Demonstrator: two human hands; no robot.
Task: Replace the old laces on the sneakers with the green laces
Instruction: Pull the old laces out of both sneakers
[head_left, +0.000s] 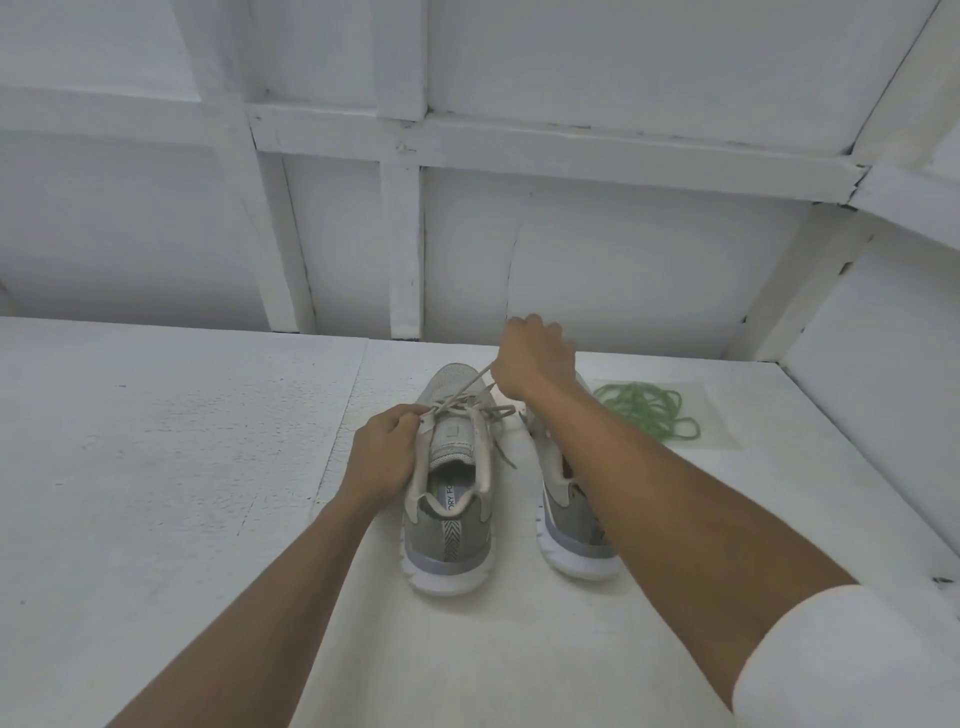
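Observation:
Two grey sneakers stand heel-toward-me on the white table. The left sneaker (451, 499) still carries its old beige lace (462, 388). My left hand (382, 457) grips that sneaker's upper left side by the eyelets. My right hand (530, 358) is raised over the toe and pinches a strand of the old lace, which runs taut from the eyelets up to it. My right forearm covers much of the right sneaker (574, 525). The green laces (649, 410) lie in a loose coil inside a clear bag, to the right of the shoes.
The white table (182, 467) spreads wide to the left and toward me. A white panelled wall (571, 260) rises just behind the shoes, and a white side wall (883, 364) closes off the right.

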